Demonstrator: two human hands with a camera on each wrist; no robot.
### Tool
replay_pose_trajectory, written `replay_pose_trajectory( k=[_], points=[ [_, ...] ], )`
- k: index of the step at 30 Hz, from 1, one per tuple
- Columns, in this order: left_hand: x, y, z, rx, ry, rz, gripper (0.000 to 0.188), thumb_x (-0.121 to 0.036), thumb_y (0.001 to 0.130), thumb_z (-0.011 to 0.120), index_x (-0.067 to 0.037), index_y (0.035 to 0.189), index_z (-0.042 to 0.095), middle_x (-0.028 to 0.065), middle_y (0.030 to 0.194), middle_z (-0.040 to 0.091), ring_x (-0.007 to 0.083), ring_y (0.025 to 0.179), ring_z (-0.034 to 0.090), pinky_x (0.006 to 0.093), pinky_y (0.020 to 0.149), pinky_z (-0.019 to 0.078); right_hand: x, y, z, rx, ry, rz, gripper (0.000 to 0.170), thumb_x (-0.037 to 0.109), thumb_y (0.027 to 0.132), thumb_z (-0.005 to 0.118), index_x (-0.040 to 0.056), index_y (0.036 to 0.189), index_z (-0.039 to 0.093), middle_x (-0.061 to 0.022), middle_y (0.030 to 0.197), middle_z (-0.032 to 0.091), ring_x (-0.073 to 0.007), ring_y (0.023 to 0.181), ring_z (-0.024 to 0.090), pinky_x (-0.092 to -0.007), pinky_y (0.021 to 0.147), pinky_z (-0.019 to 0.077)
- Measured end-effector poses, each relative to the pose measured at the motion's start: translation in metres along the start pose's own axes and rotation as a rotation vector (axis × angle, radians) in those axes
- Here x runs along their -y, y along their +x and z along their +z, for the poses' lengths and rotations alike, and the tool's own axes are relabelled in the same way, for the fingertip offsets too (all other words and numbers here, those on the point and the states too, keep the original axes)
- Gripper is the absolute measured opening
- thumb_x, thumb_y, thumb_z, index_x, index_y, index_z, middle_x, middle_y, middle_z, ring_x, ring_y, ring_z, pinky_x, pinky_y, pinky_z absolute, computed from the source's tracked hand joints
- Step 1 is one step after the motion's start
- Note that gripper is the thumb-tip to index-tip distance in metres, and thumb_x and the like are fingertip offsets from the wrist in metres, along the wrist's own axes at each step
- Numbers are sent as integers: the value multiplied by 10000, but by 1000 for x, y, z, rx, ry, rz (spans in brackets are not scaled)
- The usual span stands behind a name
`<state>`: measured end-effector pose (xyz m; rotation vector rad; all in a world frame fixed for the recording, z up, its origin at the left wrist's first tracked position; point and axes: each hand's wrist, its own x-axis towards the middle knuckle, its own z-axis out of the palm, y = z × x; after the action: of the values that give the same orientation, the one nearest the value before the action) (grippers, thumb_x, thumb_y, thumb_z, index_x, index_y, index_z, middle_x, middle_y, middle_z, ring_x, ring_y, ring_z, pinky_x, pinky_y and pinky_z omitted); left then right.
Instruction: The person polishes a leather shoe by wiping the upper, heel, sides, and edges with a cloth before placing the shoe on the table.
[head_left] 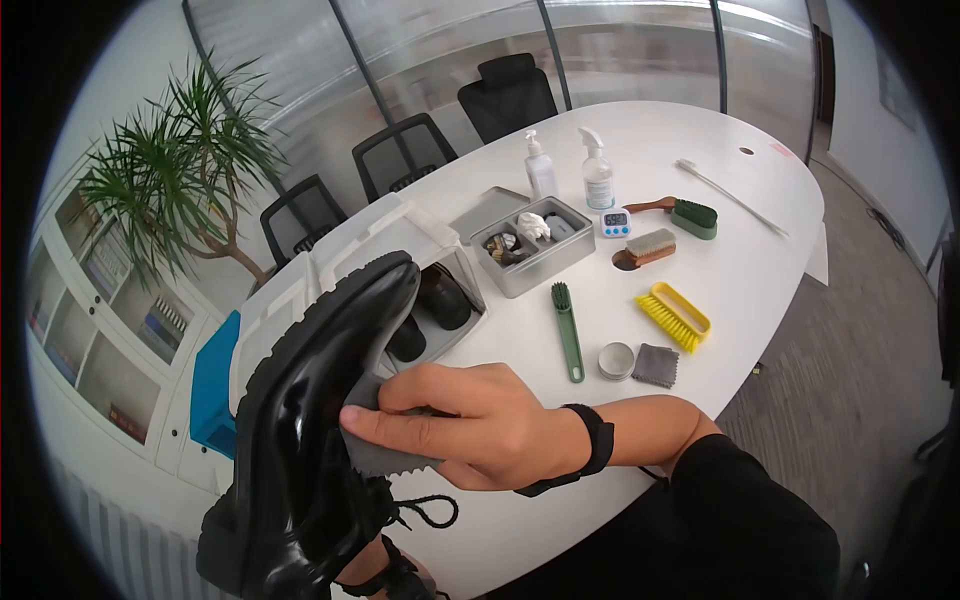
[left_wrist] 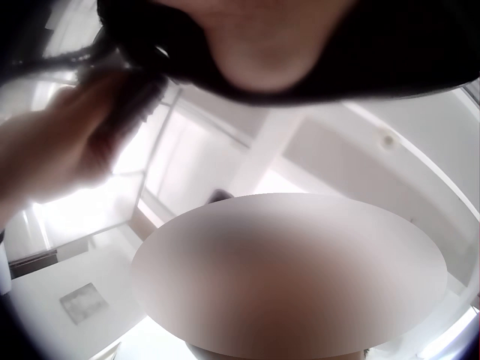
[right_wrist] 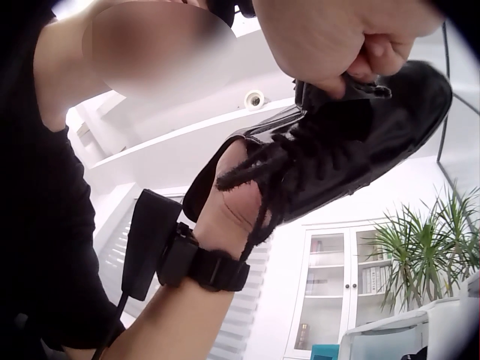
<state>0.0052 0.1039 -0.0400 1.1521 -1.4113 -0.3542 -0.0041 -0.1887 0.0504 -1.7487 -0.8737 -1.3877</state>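
Note:
A glossy black lace-up shoe [head_left: 310, 420] is held up at the left in the head view, its treaded sole turned outward. My left hand [right_wrist: 241, 199] reaches into the shoe's opening, as the right wrist view shows; its fingers are hidden inside. With thumb and fingers my right hand [head_left: 455, 425] pinches a grey cloth [head_left: 385, 460] with a zigzag edge and presses it to the shoe's upper. A loose lace [head_left: 440, 512] hangs in a loop below the cloth. The left wrist view is mostly blurred.
On the white table [head_left: 520, 350] lie a green brush [head_left: 568, 335], round tin [head_left: 616, 361], second grey cloth [head_left: 655, 366], yellow brush [head_left: 690, 305] and wooden brush [head_left: 650, 245]. Behind are a metal box [head_left: 545, 275], timer [head_left: 615, 222] and spray bottle [head_left: 598, 185]. An open white box [head_left: 465, 335] holds dark footwear.

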Motion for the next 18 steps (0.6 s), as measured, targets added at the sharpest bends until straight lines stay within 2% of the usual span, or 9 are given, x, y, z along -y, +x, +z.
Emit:
replay_pose_trajectory(
  k=[2,4,5,8,10,13,15,18],
  points=[
    [-2,-13,-6,61,70,-5,587,-390,993,485,-15,1445,502,201,1497,493,386,1366,476,517,1176,341,1,0,0,-9,11,0,500,-50,745,648,45,1234,693,-47,990,593,-206,701,629,-319,544,504],
    [-2,-18,-7,123,139,-15,584,-385,992,486,-16,1445,502,200,1496,494,384,1367,475,514,1177,338,2,0,1,-43,59,-2,613,-121,644,598,40,1221,730,-73,961,615,-197,711,635,-291,538,511],
    [-1,-16,-8,152,173,-21,583,-383,992,486,-16,1445,501,199,1496,495,383,1368,474,512,1178,337,2,0,-1,-50,56,1,613,-121,644,598,40,1221,730,-73,961,615,-197,711,635,-291,538,511],
    [-1,-20,-10,235,277,-40,579,-376,991,486,-17,1445,501,198,1495,497,379,1369,473,506,1180,333,-1,2,-5,-33,14,2,584,-127,677,613,45,1223,730,-74,952,610,-193,697,629,-286,545,511],
    [0,-24,-5,287,343,-50,576,-371,990,487,-18,1445,501,197,1494,498,377,1370,471,503,1182,330,-3,5,-6,-91,-5,10,478,-59,745,639,61,1203,703,-49,988,587,-213,737,636,-320,564,513],
    [6,-3,-3,362,445,-53,573,-364,988,487,-19,1446,500,195,1493,499,373,1372,470,497,1184,326,-2,5,-4,-149,65,-9,509,-122,733,643,43,1206,736,-73,962,603,-188,688,627,-280,548,514],
    [10,-1,1,414,515,-59,570,-359,987,488,-20,1446,500,194,1492,500,371,1373,469,493,1185,324,1,2,-3,-138,66,-28,491,-81,743,660,47,1212,732,-66,965,596,-185,708,633,-278,545,513],
    [13,57,-14,504,623,-90,567,-352,986,488,-21,1446,500,193,1491,502,367,1375,467,488,1187,319,9,1,-8,-15,67,-53,497,-2,763,646,63,1253,700,-51,978,593,-181,744,632,-294,529,500]
  ],
)
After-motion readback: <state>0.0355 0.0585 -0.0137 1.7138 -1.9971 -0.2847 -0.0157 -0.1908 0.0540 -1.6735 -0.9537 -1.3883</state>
